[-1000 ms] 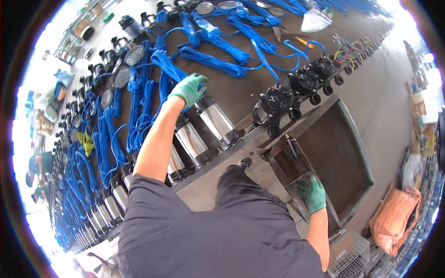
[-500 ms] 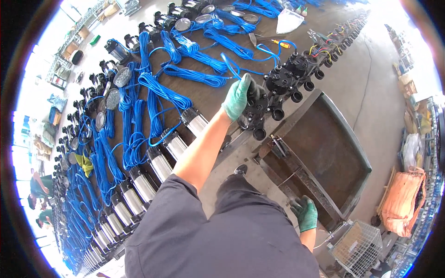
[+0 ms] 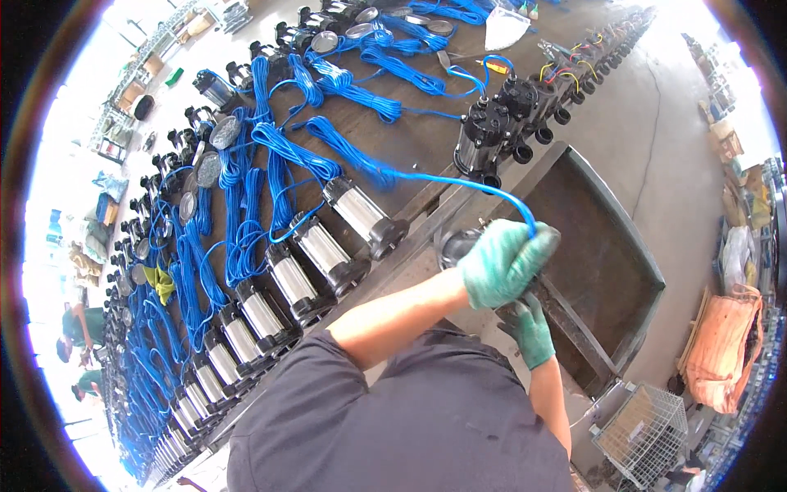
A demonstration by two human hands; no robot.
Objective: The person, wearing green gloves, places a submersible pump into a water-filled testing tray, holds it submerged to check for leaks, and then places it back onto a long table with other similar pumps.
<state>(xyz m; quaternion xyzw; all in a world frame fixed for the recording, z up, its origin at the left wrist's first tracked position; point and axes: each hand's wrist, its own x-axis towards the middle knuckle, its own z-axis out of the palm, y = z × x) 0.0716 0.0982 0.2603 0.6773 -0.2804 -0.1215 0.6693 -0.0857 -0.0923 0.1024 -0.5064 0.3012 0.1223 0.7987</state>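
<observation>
Left hand (image 3: pixel 502 264) had its fingers clamped, apparently on the cable end of a black motor (image 3: pixel 457 248); its blue cable (image 3: pixel 459 179) ran back toward the desk (image 3: pixel 418 148). Motor lay under and leftward of those fingers, between desk and metal tray (image 3: pixel 602 246); long axis seemingly left-right, mostly hidden. Right hand (image 3: pixel 533 332) sat just below, finger state couldn't be told. Wire basket (image 3: pixel 662 443) held brown cardboard (image 3: pixel 635 422).

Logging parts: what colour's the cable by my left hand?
The cable is blue; see head view.
</observation>
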